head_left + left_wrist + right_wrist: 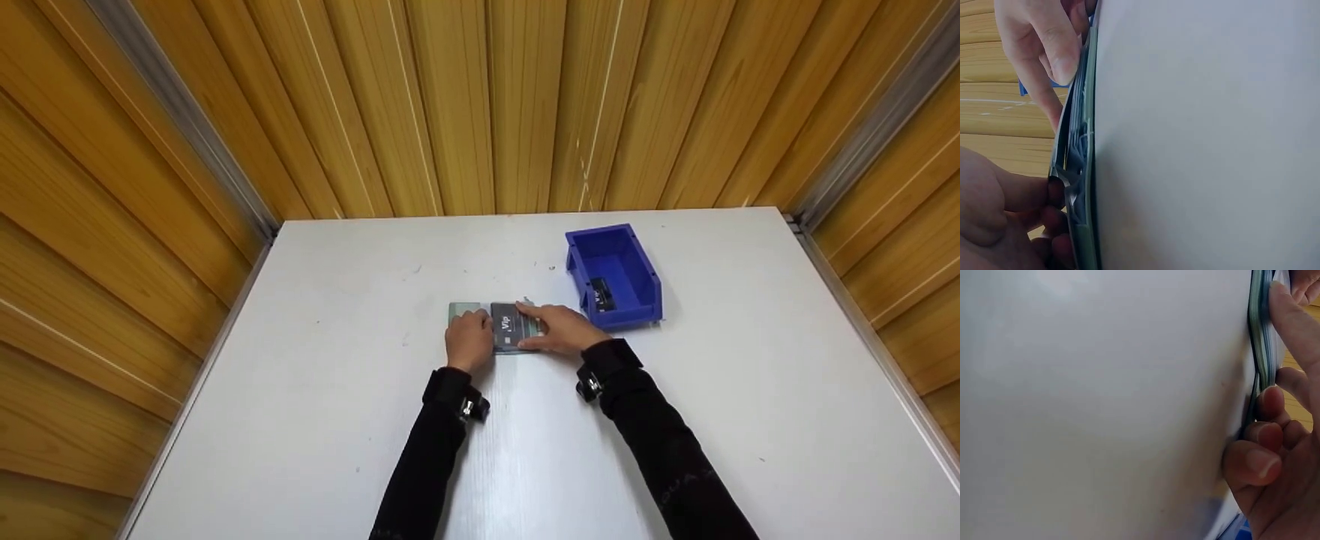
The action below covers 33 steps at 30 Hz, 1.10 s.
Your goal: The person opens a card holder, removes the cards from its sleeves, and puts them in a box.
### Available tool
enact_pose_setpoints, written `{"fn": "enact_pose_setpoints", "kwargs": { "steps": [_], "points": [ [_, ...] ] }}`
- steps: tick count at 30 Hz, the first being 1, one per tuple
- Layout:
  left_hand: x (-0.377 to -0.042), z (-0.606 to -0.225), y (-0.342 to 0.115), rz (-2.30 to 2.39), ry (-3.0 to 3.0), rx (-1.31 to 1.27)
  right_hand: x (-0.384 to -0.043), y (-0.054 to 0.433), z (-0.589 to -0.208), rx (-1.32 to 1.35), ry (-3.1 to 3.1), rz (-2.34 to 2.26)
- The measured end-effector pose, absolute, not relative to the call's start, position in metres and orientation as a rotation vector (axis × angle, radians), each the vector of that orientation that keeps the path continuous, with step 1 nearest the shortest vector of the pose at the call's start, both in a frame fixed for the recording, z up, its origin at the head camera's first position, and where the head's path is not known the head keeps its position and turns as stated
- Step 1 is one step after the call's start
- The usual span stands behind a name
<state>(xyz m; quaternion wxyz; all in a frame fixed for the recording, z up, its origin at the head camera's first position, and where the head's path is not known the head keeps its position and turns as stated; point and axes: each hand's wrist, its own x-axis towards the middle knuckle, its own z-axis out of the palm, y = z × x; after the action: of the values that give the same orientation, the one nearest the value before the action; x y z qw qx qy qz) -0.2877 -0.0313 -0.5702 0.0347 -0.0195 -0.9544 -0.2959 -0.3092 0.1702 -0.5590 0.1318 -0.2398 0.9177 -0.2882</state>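
A card holder (pixel 463 307) with a green cover and clear plastic sleeves lies open on the white table. On its middle lies a black card (pixel 506 324) printed "Vip". My left hand (pixel 469 340) pinches the sleeve edge with curled fingers, and in the left wrist view a fold of clear plastic (pixel 1069 179) shows beside them. From the right, my right hand (pixel 561 328) holds the black card between thumb and finger at its upper and lower edges. Its other fingers (pixel 1264 461) are curled by the holder's end. Whether the card sits inside a sleeve I cannot tell.
A blue plastic bin (pixel 645 313) stands behind and right of my right hand, with a black card (pixel 602 295) lying in it. The white table (pixel 337 375) meets wood-patterned walls (pixel 450 112) at the back and both sides.
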Motion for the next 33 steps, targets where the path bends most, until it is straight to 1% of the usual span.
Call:
{"fn": "enact_pose_setpoints", "kwargs": {
  "steps": [7, 18, 27, 33],
  "points": [
    [-0.290, -0.574, -0.034, -0.985, -2.905, -0.018, -0.311, 0.170, -0.560, -0.711, 2.665, -0.834],
    [-0.289, -0.573, -0.050, -1.135, -2.845, -0.063, -0.310, 0.171, -0.558, -0.652, 2.658, -0.817],
    [-0.288, -0.574, -0.069, -1.232, -2.879, -0.002, -0.310, 0.173, -0.560, -0.626, 2.652, -0.793],
    [-0.289, -0.567, -0.074, -1.233, -2.889, 0.027, -0.311, 0.172, -0.561, -0.647, 2.644, -0.787]
  ]
}}
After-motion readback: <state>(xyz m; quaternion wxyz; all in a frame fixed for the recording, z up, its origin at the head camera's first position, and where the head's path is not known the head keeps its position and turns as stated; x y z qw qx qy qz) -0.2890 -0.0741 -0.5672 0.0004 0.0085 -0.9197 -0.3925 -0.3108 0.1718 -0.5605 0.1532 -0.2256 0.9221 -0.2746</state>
